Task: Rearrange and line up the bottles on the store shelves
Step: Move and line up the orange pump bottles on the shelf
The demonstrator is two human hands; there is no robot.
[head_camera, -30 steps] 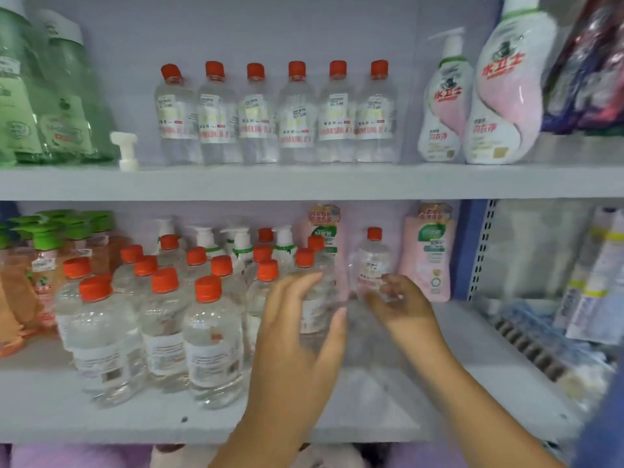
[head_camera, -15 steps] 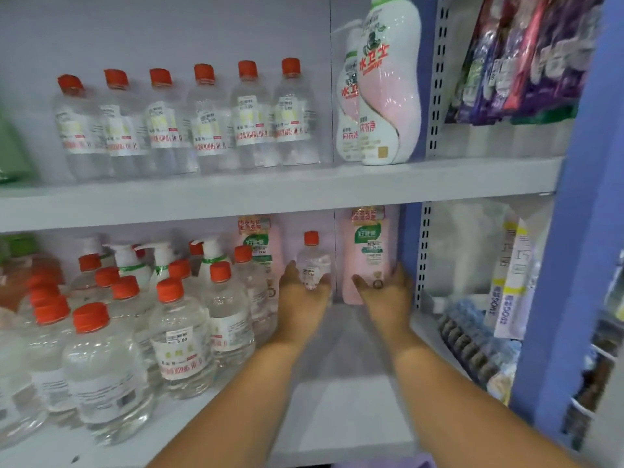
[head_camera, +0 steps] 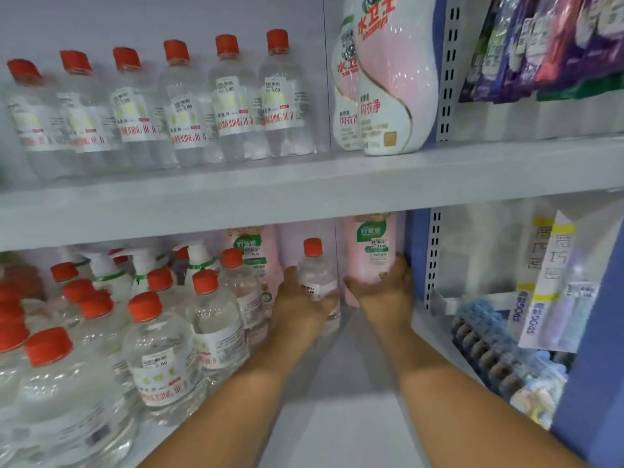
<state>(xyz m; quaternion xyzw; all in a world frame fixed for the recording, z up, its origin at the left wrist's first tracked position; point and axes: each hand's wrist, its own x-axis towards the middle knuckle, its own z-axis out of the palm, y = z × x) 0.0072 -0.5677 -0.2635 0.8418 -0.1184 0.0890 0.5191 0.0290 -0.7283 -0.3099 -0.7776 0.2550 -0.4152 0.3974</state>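
Left hand (head_camera: 297, 298) curled round small clear bottle (head_camera: 317, 278). Right hand (head_camera: 381, 285) gripping pink pouch (head_camera: 371, 251), deep on lower shelf (head_camera: 337, 417).

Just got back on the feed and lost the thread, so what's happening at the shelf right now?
A person is reaching deep into the lower shelf with both hands. The left hand grips a small clear bottle with an orange cap standing apart from the main cluster of clear bottles on the left. The right hand holds the base of a pink refill pouch at the back right. The row of bottles on the upper shelf looks lined up.
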